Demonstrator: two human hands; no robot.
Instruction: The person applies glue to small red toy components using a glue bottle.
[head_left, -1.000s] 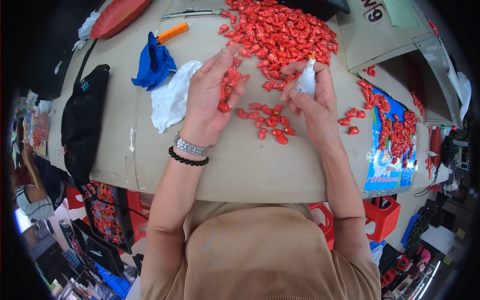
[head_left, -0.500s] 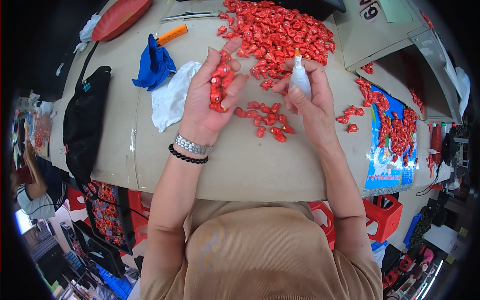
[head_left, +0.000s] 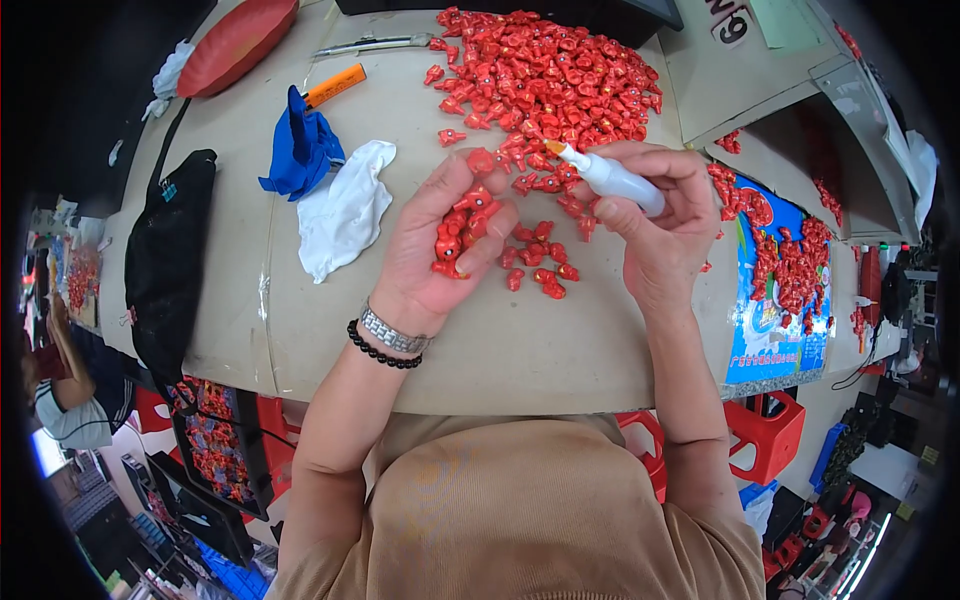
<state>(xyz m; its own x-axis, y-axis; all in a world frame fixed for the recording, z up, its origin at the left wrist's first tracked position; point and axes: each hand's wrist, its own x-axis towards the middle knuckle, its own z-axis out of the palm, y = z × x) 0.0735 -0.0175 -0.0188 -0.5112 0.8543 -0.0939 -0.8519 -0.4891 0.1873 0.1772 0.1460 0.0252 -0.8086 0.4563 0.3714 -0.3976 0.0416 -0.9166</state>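
Note:
Several small glossy red figurines (head_left: 452, 240) lie in the palm of my left hand (head_left: 415, 255), with its fingers curled round them. One more red piece (head_left: 481, 161) shows at the thumb and fingertip. My right hand (head_left: 665, 225) grips a small white squeeze bottle (head_left: 628, 186) with a narrow neck and an amber tip. The bottle tilts, its tip pointing up and left, apart from the held figurines. Beneath and between my hands, a loose cluster of red figurines (head_left: 541, 258) rests on the table (head_left: 500, 350).
A large heap of red figurines (head_left: 560, 80) lies at the far middle. More lie on a blue printed sheet (head_left: 750, 330) at right, beside a grey cabinet (head_left: 740, 85). At left are a white cloth (head_left: 345, 215), blue cloth (head_left: 300, 155), orange-handled tool (head_left: 336, 86), black pouch (head_left: 175, 270) and red dish (head_left: 238, 48).
The bottle has tipped from upright to leaning left. My left hand has shifted slightly right and nearer me, while my right hand has turned and moved right.

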